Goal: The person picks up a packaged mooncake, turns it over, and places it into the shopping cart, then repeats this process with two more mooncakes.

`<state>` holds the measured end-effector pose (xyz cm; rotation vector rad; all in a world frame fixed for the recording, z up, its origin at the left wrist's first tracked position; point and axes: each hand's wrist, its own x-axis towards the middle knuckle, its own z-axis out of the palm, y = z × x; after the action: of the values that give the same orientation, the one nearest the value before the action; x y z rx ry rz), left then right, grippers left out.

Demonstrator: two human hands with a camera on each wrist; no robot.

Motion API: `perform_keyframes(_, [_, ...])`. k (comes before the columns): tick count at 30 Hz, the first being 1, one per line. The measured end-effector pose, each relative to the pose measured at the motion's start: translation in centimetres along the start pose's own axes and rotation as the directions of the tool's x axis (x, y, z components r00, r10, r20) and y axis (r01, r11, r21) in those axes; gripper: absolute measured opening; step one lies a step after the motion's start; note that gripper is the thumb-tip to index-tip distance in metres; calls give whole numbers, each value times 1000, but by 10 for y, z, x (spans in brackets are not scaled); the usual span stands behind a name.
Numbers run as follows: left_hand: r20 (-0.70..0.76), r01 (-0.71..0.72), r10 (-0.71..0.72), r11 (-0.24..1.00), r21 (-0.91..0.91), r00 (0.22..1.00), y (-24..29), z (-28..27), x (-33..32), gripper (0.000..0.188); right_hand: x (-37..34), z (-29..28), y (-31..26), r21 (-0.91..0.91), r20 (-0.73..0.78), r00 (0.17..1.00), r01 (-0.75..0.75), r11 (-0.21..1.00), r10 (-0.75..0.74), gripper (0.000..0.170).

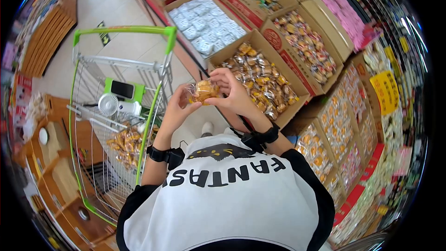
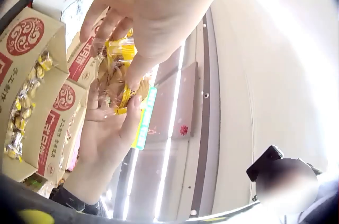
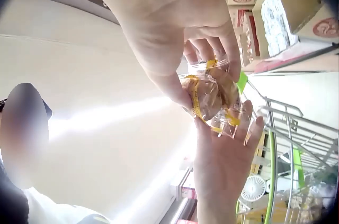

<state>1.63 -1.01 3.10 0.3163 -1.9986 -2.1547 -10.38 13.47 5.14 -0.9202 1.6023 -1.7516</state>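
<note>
Between both hands is a wrapped pastry (image 1: 204, 91), golden brown in a clear wrapper with yellow print. My left hand (image 1: 175, 109) grips its left side, thumb along the near edge. From the other side my right hand (image 1: 234, 94) holds it, thumb near the left thumb and fingers curled behind. In the left wrist view the pastry (image 2: 119, 73) shows yellow wrapper ends between the fingers. The right wrist view shows the crinkled clear wrapper around the pastry (image 3: 212, 97), held by both hands. A cardboard box of similar wrapped pastries (image 1: 291, 107) stands just beyond my right hand.
At left stands a shopping cart (image 1: 169, 42) with green trim, carrying a phone (image 1: 122, 89), a small white fan (image 1: 108, 105) and bagged goods (image 1: 126, 146). More boxes of wrapped snacks line the right, including white packets (image 1: 204, 23). Wooden shelving (image 1: 51, 32) stands at far left.
</note>
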Motion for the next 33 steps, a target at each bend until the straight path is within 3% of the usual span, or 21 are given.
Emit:
perform_keyframes(2, [-107, -6, -1, 998, -65, 994, 3, -9, -16, 45, 11, 15, 1, -52, 87, 996, 2, 999, 3, 63])
perform_keyframes(7, [-300, 1, -5, 1000, -12, 954, -3, -36, -61, 35, 31, 59, 12, 63, 291, 956, -36, 997, 17, 57])
perform_keyframes(12, [-473, 63, -94, 995, -80, 876, 3, -51, -104, 29, 39, 102, 33, -38, 452, 887, -88, 995, 95, 51])
perform_keyframes(14, [-443, 178, -187, 982, -62, 877, -5, -64, -123, 28, 38, 119, 42, -43, 511, 852, -107, 993, 114, 49])
perform_keyframes(16, [-505, 139, -174, 985, -106, 845, -5, -71, -141, 24, 37, 135, 50, -50, 562, 816, -127, 991, 133, 47])
perform_keyframes(22, [-554, 335, -373, 926, -173, 745, -16, -91, -191, 29, 24, 173, 80, -87, 715, 678, -156, 984, 171, 40])
perform_keyframes(25, [-552, 367, -463, 887, -282, 693, -29, -97, -207, 29, 19, 183, 91, -163, 758, 617, -134, 978, 211, 43])
perform_keyframes(27, [-595, 327, -483, 875, -358, 643, -33, -94, -215, 30, 16, 190, 99, -204, 786, 509, -322, 924, 351, 46])
perform_keyframes(31, [-638, 289, -519, 852, -435, 569, -44, -95, -223, 33, 14, 199, 113, -224, 808, 458, -343, 912, 370, 49])
perform_keyframes(33, [-654, 292, -517, 854, -430, 552, -45, -94, -226, 33, 11, 204, 114, -212, 790, 481, -366, 906, 380, 53])
